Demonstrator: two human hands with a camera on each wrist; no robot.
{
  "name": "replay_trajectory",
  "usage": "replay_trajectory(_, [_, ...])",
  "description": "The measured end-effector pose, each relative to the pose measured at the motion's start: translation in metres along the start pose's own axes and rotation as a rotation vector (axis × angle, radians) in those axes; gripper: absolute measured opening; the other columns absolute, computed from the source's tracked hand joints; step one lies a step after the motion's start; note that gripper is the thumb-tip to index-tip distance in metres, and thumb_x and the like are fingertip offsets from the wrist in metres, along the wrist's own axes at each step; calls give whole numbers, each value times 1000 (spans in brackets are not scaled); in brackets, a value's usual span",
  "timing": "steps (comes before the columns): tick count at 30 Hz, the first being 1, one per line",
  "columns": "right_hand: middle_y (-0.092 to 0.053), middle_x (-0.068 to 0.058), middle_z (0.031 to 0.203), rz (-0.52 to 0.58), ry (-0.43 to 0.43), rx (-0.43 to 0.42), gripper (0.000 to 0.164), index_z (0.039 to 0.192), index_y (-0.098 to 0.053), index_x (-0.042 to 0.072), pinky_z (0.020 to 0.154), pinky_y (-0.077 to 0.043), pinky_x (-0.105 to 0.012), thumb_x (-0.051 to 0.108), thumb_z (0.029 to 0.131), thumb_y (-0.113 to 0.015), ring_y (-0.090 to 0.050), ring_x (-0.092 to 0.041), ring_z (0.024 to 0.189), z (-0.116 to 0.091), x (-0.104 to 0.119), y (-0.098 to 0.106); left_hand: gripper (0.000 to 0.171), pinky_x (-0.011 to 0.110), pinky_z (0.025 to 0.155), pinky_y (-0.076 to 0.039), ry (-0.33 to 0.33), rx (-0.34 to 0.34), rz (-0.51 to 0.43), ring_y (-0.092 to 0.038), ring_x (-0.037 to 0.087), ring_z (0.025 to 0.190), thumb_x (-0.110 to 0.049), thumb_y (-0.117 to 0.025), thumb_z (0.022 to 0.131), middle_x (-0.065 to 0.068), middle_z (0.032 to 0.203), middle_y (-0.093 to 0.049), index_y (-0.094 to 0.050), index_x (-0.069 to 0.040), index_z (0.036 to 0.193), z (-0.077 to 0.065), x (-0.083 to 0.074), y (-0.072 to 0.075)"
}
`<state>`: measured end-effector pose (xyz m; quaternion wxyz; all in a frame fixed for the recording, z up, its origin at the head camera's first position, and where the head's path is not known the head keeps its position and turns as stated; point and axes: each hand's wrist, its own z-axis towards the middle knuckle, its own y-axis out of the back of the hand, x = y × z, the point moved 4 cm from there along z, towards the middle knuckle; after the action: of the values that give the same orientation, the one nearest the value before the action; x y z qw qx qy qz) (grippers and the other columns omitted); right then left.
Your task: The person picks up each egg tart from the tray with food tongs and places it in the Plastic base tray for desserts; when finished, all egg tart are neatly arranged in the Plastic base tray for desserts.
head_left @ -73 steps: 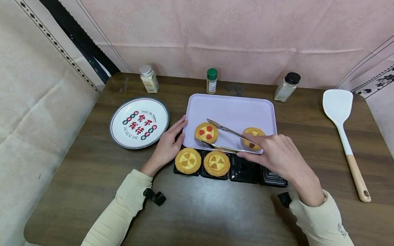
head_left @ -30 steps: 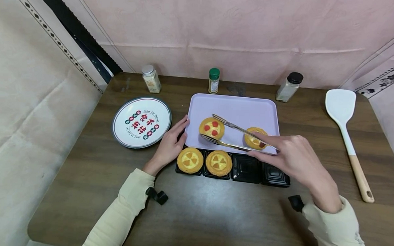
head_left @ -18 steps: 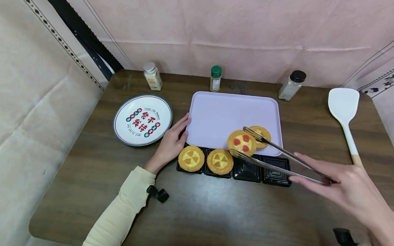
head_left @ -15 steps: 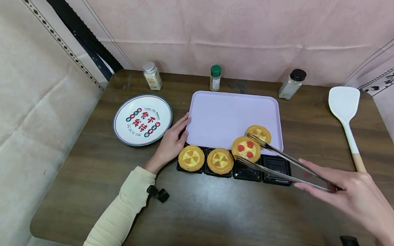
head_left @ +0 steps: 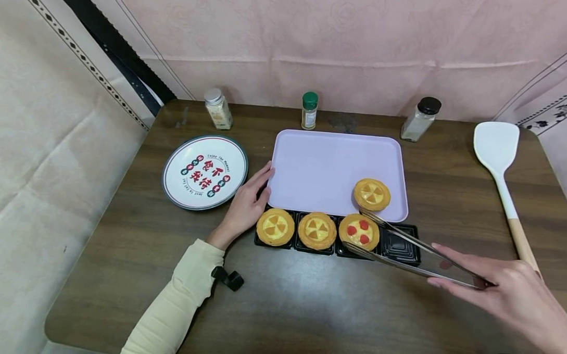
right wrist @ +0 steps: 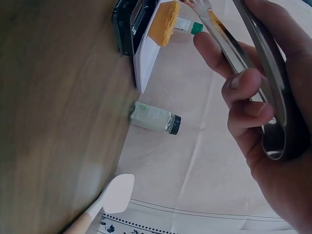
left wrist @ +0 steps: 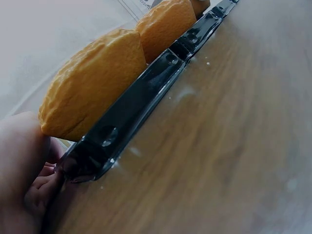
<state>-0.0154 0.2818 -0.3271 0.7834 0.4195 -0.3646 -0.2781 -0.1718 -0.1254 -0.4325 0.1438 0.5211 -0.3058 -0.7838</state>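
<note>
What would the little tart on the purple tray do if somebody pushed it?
The tart probably wouldn't roll, because it lies flat. It might slide, since the tray under it looks smooth. Its edge could crumble if pushed hard, as it looks like bumpy baked pastry.

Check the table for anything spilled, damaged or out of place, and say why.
A dark, uneven patch marks the table just beyond the far edge of the lavender tray. It breaks the wood's colour; whether stain or wear, I cannot tell. Otherwise, nothing stands out.
</note>
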Motion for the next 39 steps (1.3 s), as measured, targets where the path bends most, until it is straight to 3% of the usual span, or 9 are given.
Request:
replay_trajectory(4, [-74,-1,95,-12,-33,13,67,123,-72,19,37,-23,-11,23,59,-91,-50,11,53,-3,-3,-3,44,39,108,-35,-5,-2,0,-35,16,138,-6,-48,100,8,155,-34,-46,0,144,0,1,0])
replay_trajectory(8, [-74,0,95,-38,-53,28,68,124,-71,22,37,-11,-11,27,59,-91,-48,11,51,-4,-4,-4,44,38,108,-35,-3,-3,2,-35,16,138,-6,-48,100,8,155,-34,-46,0,144,0,1,0])
replay_trajectory(14, [-74,-3,98,13,-35,50,66,124,-70,17,40,-26,-7,19,62,-90,-50,10,53,-3,-3,-4,44,38,108,-35,-5,-2,2,-35,16,138,-6,-48,101,8,155,-34,-46,0,144,0,-1,0])
replay_trajectory(20, [-73,4,86,8,-66,16,68,124,-71,17,42,-25,-8,22,59,-92,-37,12,48,0,0,-2,44,40,108,-36,-10,3,-1,-35,18,138,-8,-48,101,6,156,-33,-46,1,144,0,0,0])
replay_trajectory(23, [-57,18,64,-5,-100,-49,69,122,-72,16,43,-26,-9,23,57,-94,-32,10,48,4,1,3,44,41,108,-36,-9,4,-2,-35,18,138,-7,-48,101,6,156,-33,-46,1,144,0,1,0])
replay_trajectory(26, [-35,21,53,-56,-147,-108,68,122,-72,18,42,-24,-12,24,58,-93,-27,9,46,11,0,7,44,41,108,-36,-6,5,-1,-36,18,138,-7,-48,101,6,156,-33,-46,0,145,0,1,0])
replay_trajectory(32, [-34,22,48,-202,-173,-170,62,116,-75,15,40,-27,-24,36,60,-90,-24,10,45,22,-3,1,45,40,107,-37,7,9,1,-36,18,138,-7,-48,101,7,156,-33,-45,-1,145,-1,2,0])
replay_trajectory(36, [-34,19,45,-228,-173,-181,62,114,-75,14,38,-22,-24,39,59,-89,-17,8,44,26,-9,-7,45,40,107,-37,10,11,2,-35,17,138,-7,-48,101,7,156,-32,-45,-1,145,-1,2,-1])
replay_trajectory(39, [-39,14,44,-229,-193,-171,61,114,-75,15,36,-20,-23,38,60,-89,-20,4,41,26,-13,-12,45,39,108,-36,9,11,1,-34,17,139,-7,-48,101,7,157,-32,-45,-1,145,0,1,-1])
